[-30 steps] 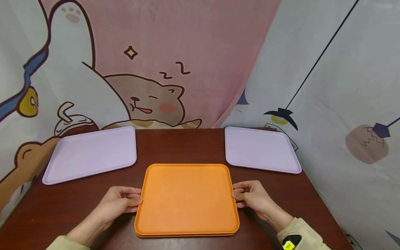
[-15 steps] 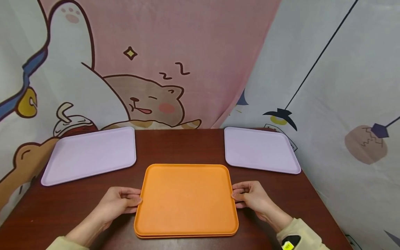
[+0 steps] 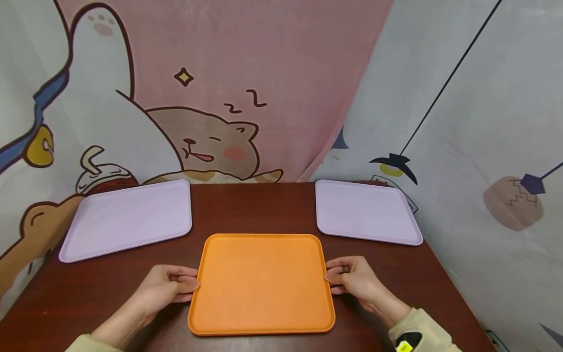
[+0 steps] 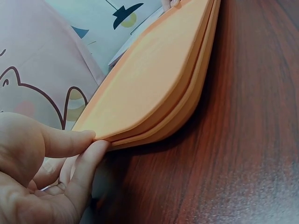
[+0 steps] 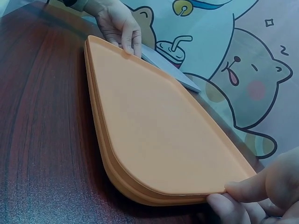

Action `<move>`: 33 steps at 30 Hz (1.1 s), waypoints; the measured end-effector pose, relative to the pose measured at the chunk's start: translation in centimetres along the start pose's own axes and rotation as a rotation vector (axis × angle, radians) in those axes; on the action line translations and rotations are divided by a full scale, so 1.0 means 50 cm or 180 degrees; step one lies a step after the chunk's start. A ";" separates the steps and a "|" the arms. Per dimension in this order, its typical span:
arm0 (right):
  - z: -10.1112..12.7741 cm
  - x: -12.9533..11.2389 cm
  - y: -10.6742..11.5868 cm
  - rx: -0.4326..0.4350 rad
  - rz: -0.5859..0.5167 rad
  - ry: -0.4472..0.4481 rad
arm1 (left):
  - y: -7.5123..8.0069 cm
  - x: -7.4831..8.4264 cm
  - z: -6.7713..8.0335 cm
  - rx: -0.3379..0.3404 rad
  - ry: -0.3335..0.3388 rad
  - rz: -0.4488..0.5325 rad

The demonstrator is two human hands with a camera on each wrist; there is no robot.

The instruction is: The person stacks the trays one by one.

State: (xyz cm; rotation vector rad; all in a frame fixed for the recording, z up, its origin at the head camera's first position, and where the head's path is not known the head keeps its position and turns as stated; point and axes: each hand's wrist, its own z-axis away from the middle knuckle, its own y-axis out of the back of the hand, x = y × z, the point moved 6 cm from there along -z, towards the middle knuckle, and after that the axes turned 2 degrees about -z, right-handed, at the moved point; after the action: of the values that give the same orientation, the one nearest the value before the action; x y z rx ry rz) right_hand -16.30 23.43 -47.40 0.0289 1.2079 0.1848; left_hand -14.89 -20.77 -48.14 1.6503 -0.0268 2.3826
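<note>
**Two hands pinching the top orange tray of a stack**

The left hand (image 3: 169,285) is lying low on the table (image 3: 255,208) at the left edge of the orange trays (image 3: 262,282). Its thumb is sitting on the rim of the top tray and its fingers (image 4: 86,165) are curling under that rim, so it is pinching the tray. In the left wrist view the top tray's edge is standing a little above the trays under it. I am seeing at least two more there, but I cannot tell the exact number.

The stack is lying in the middle of the table, at the near side, between the two hands. Nothing is lying in the top tray.

The right hand (image 3: 354,277) is mirroring this at the right edge, also grasping the rim between thumb and fingers (image 5: 229,205). A pale sleeve (image 3: 424,330) is covering its wrist.

A lilac tray (image 3: 127,217) is resting at the far left of the table and a second lilac tray (image 3: 365,211) at the far right, both well apart from the stack and holding nothing.

The table is dark red-brown wood. Behind it, cloth (image 3: 220,98) with cartoon animals is hanging, pink in the middle and pale on the right.
</note>
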 end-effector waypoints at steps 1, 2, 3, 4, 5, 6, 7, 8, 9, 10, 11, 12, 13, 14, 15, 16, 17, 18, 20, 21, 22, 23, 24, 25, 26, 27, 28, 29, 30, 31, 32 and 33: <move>0.000 0.000 0.000 0.0004 0.0005 -0.0005 | 0.000 -0.001 0.000 -0.0010 -0.0009 0.0002; 0.000 0.001 0.000 0.0005 0.0014 -0.0005 | 0.000 -0.002 0.001 -0.0021 -0.0009 -0.0001; 0.000 0.001 0.000 0.0006 0.0019 -0.0006 | 0.000 -0.002 0.001 -0.0017 -0.0005 0.0006; 0.000 0.002 0.000 0.0009 0.0025 -0.0009 | 0.000 -0.003 0.001 -0.0020 -0.0010 0.0008; 0.000 0.002 0.000 0.0013 0.0031 -0.0008 | 0.000 -0.004 0.001 -0.0012 -0.0002 0.0014; 0.000 0.002 0.000 0.0012 0.0033 -0.0007 | 0.001 -0.004 0.001 -0.0021 -0.0020 0.0009; 0.000 0.003 -0.001 0.0012 0.0030 -0.0007 | 0.001 -0.004 0.002 -0.0026 -0.0034 0.0011; 0.000 0.003 -0.001 0.0011 0.0029 -0.0010 | 0.001 -0.004 0.002 -0.0032 -0.0045 0.0011; 0.000 0.003 -0.001 0.0008 0.0028 -0.0013 | 0.001 -0.004 0.003 -0.0034 -0.0057 0.0018; 0.000 0.003 -0.001 0.0007 0.0028 -0.0018 | 0.002 -0.004 0.004 -0.0044 -0.0070 0.0020; 0.000 0.003 -0.002 0.0005 0.0029 -0.0023 | 0.002 -0.003 0.004 -0.0050 -0.0072 0.0032; 0.000 0.003 -0.002 0.0004 0.0033 -0.0028 | 0.002 -0.002 0.005 -0.0068 -0.0090 0.0033; 0.001 0.002 -0.002 0.0008 0.0040 -0.0036 | 0.003 -0.002 0.006 -0.0064 -0.0076 0.0049; 0.001 0.002 -0.001 0.0012 0.0047 -0.0044 | 0.004 0.000 0.007 -0.0060 -0.0065 0.0060; 0.001 0.002 -0.001 0.0018 0.0051 -0.0052 | 0.005 0.001 0.007 -0.0048 -0.0059 0.0075; 0.002 0.002 0.000 0.0022 0.0048 -0.0056 | 0.006 0.003 0.008 -0.0037 -0.0050 0.0083; 0.002 0.002 0.001 0.0020 0.0042 -0.0054 | 0.008 0.005 0.009 -0.0015 -0.0040 0.0095; 0.002 0.001 0.002 0.0023 0.0035 -0.0053 | 0.011 0.007 0.010 0.0003 -0.0040 0.0098; 0.001 -0.002 0.004 0.0038 0.0010 -0.0040 | 0.017 0.011 0.011 0.0067 -0.0035 0.0108; 0.000 -0.005 0.006 0.0049 -0.0007 -0.0027 | 0.019 0.013 0.012 0.0095 -0.0029 0.0108; -0.001 -0.008 0.008 0.0063 -0.0021 -0.0007 | 0.023 0.014 0.012 0.0119 -0.0026 0.0107; -0.003 -0.012 0.010 0.0080 -0.0037 0.0010 | 0.026 0.016 0.013 0.0151 -0.0017 0.0111; -0.004 -0.017 0.012 0.0102 -0.0047 0.0024 | 0.028 0.017 0.014 0.0181 -0.0007 0.0110; -0.005 -0.022 0.014 0.0118 -0.0058 0.0042 | 0.031 0.018 0.015 0.0208 -0.0003 0.0109; -0.006 -0.028 0.016 0.0130 -0.0067 0.0061 | 0.034 0.019 0.015 0.0229 0.0002 0.0117; -0.007 -0.033 0.018 0.0146 -0.0074 0.0077 | 0.037 0.020 0.016 0.0246 -0.0001 0.0126; -0.008 -0.039 0.020 0.0155 -0.0078 0.0090 | 0.040 0.021 0.015 0.0261 -0.0007 0.0138; -0.009 -0.044 0.022 0.0158 -0.0086 0.0100 | 0.043 0.022 0.015 0.0272 -0.0014 0.0145; -0.010 -0.050 0.023 0.0149 -0.0080 0.0117 | 0.047 0.022 0.015 0.0273 -0.0027 0.0153; -0.011 -0.055 0.024 0.0152 -0.0088 0.0124 | 0.052 0.023 0.014 0.0269 -0.0037 0.0164; -0.012 -0.060 0.025 0.0155 -0.0095 0.0129 | 0.057 0.023 0.013 0.0269 -0.0044 0.0172; -0.013 -0.064 0.025 0.0152 -0.0097 0.0133 | 0.063 0.023 0.012 0.0272 -0.0048 0.0175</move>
State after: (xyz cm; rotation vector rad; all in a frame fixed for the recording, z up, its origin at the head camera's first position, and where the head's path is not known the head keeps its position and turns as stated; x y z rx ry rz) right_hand -18.15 24.13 -44.51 0.0485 1.2536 0.1303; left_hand -15.36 -23.70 -46.46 1.7271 0.0274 2.4437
